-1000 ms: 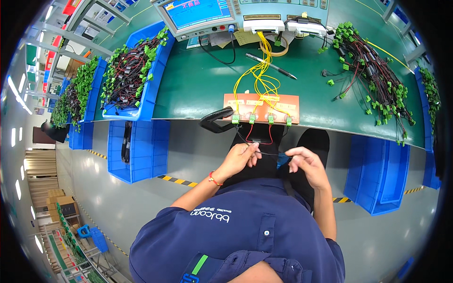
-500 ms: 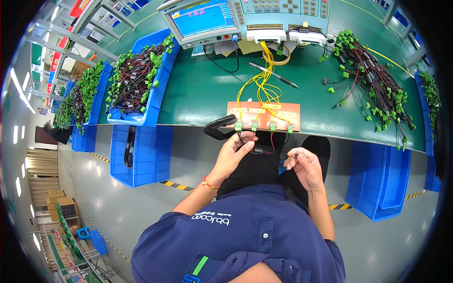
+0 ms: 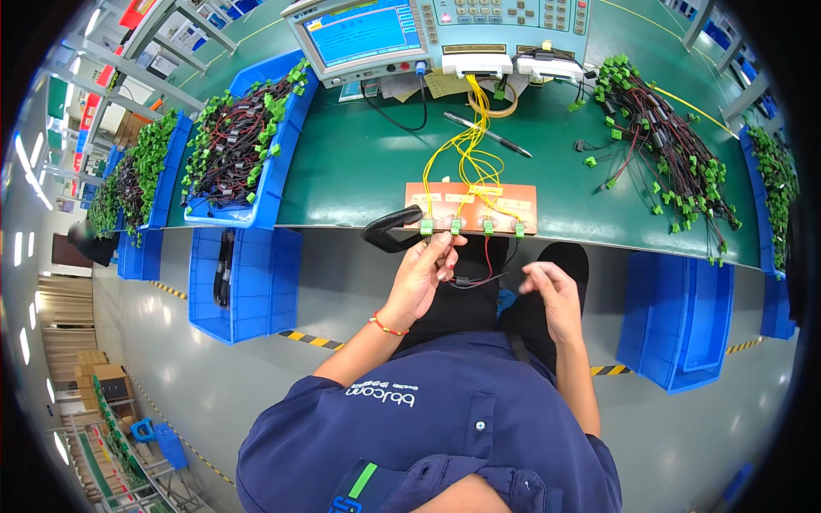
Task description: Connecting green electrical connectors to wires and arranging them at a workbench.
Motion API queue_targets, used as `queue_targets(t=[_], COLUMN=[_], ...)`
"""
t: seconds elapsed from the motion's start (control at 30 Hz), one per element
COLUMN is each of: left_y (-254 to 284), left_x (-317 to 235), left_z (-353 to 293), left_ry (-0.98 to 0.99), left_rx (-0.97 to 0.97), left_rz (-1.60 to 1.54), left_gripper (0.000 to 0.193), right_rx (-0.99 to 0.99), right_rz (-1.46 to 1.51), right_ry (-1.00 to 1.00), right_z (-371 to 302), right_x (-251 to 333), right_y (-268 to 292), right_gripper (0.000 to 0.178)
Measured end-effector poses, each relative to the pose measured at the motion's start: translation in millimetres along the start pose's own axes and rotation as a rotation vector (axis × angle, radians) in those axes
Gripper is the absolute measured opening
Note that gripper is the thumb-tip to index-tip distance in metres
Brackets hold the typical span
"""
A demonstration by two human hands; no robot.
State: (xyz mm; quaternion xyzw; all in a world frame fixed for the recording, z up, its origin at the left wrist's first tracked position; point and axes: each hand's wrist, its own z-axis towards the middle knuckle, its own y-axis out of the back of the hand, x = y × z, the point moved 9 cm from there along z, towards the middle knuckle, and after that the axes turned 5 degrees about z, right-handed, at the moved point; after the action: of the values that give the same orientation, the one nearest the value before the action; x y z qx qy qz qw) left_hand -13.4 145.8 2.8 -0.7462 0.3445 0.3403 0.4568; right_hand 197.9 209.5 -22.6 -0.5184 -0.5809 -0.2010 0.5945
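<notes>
I see the green workbench [image 3: 359, 171] filling the top of the view, a tester console with a blue screen [image 3: 368, 34] at its back edge, and blue bins [image 3: 256, 145] of green-plugged wire harnesses to the left. A loose pile of harnesses [image 3: 667, 154] lies right. At the front edge sits an orange fixture board [image 3: 470, 205] with four green sockets. My left hand [image 3: 423, 278] pinches one end of a thin red-and-black wire harness [image 3: 479, 274] just beneath those sockets; my right hand [image 3: 552, 295] holds the other end, fingers curled loosely. I judge the plug could go in crooked or miss its socket, since the cable hangs slack between both hands above the grey floor [image 3: 214, 385]
</notes>
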Motion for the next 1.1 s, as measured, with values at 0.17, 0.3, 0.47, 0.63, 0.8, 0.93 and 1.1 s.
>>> queue_targets(t=[0.17, 0.3, 0.47, 0.63, 0.8, 0.93, 1.1], left_y=[-8.1, -3.1, -11.0, -10.5, -4.3, -23.3, -16.2], left_x=[13.5, 12.9, 27.2, 32.4, 13.3, 16.7, 22.8], left_z=[-5.9, -13.4, -43.8, -52.5, -44.9, -39.7, -53.7], left_ry=[0.008, -0.008, 0.122, 0.170, 0.121, 0.088, 0.049], left_rx=[0.063, 0.048, 0.120, 0.179, 0.177, 0.187, 0.101], left_rz=[-0.132, -0.150, -0.139, 0.009, 0.102, 0.243, 0.372], left_gripper=[0.028, 0.025, 0.027, 0.022, 0.029, 0.037, 0.042], right_rx=[0.141, 0.263, 0.501, 0.857, 0.182, -0.556, -0.747], right_rz=[-0.253, 0.354, 0.293, -0.728, -0.783, -1.201, -1.645], right_ry=[0.105, -0.223, -0.276, 0.179, 0.249, 0.810, 0.702], right_z=[14.6, 18.4, -4.8, -45.3, 47.4, 126.0, 166.6], right_x=[6.7, -6.8, -7.7, 46.7, 183.3, 275.6, 267.1], right_y=[-38.0, -91.7, -96.4, -79.9, 10.0, 127.8, 146.2], right_gripper=[0.029, 0.034, 0.037, 0.039, 0.029, 0.034, 0.034])
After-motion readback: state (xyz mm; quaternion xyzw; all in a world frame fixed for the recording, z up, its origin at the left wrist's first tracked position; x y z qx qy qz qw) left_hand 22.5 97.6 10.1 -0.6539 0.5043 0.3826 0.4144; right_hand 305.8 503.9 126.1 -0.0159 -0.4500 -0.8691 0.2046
